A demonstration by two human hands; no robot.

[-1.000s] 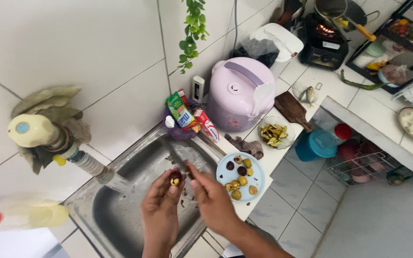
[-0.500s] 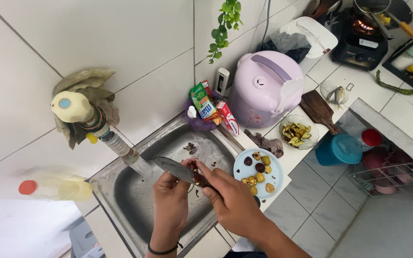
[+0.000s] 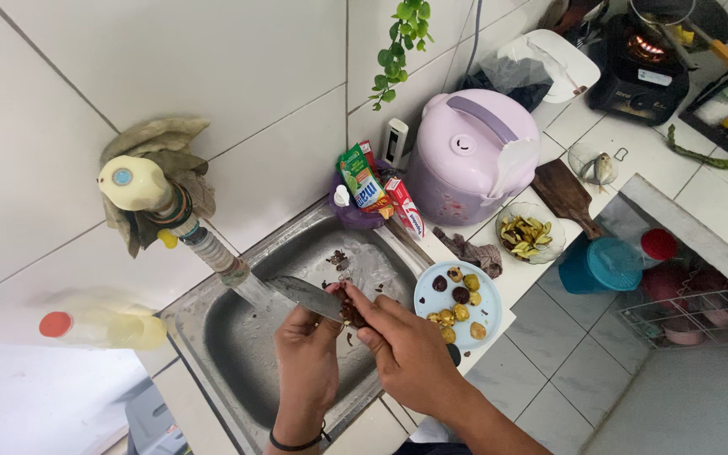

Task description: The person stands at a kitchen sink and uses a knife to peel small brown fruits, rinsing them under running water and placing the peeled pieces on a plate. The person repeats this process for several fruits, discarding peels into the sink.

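Head view: over the steel sink, the peeling of a small dark round piece looks to be in hand; the next stroke calls for a short, shallow cut away from the fingers. The right hand is closed around the knife, blade pointing left toward the tap. The left hand, wrist bent upward, pinches the piece just below the blade. A blue plate of peeled pieces sits on the surface just right.

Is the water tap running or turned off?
Running. A clear stream of water pours from the tap toward the knife over the sink.
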